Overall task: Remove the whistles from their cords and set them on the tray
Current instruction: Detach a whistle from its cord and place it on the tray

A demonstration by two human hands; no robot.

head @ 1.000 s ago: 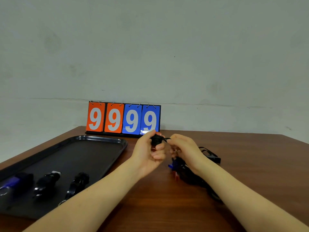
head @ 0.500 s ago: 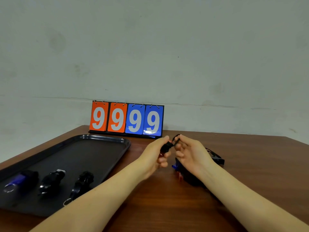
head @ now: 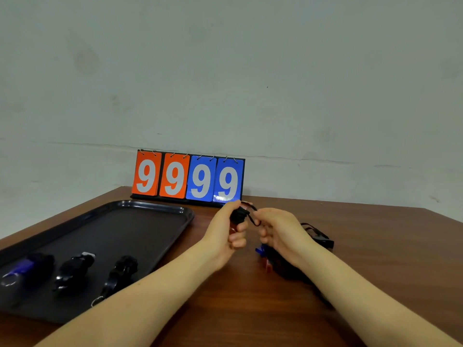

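Grip: a black whistle (head: 237, 216) is held in the left hand (head: 225, 230); its cord (head: 253, 217) is pinched by the right hand (head: 280, 230).
Tray (head: 150, 206): three whistles (head: 75, 270) are laid inside.

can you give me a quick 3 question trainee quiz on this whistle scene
1. True or false: the tray holds three whistles.
2. Which hand grips the black whistle that is being worked on?
   A. left hand
   B. right hand
   C. neither
3. Fill in: the right hand pinches the ___ that leads off that whistle.

Key
1. True: one with blue, two black, in a row at the tray's near end.
2. A.
3. cord.
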